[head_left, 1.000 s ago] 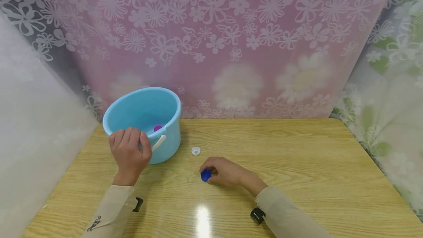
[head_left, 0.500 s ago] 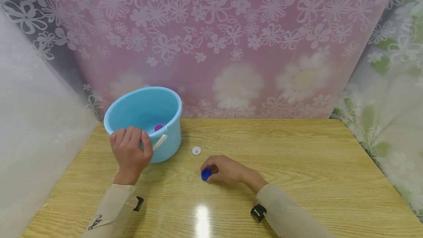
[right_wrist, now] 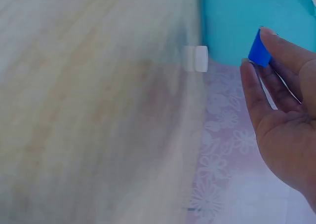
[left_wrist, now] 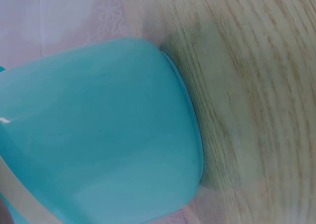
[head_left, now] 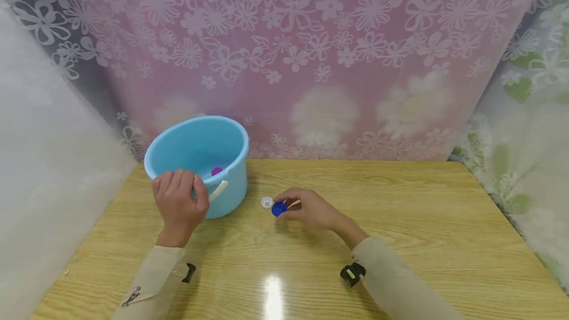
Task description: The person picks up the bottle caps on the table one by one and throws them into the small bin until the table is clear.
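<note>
My left hand point(head_left: 180, 206) grips the near rim of a light blue bucket point(head_left: 226, 191), which tilts on the table; a purple round piece point(head_left: 217, 171) shows inside it. Between thumb and fingertips, my right hand point(head_left: 313, 210) pinches a blue bottle cap point(head_left: 278, 209). The right wrist view has this blue cap point(right_wrist: 259, 52) raised off the table, in front of the bucket point(right_wrist: 237, 21). Just left of it in the head view, a white cap point(head_left: 266, 202) lies on the table. The left wrist view is mostly filled by the bucket's side point(left_wrist: 108, 130).
The wooden table point(head_left: 378, 201) extends right of the bucket. A pink flowered curtain point(head_left: 320, 78) hangs along its back edge, with pale cloth on both sides. The bucket's white handle point(head_left: 218, 190) hangs on its right side.
My right hand has lifted the blue cap and carried it away from me, close to the white cap. The left hand keeps its grip on the bucket rim.
</note>
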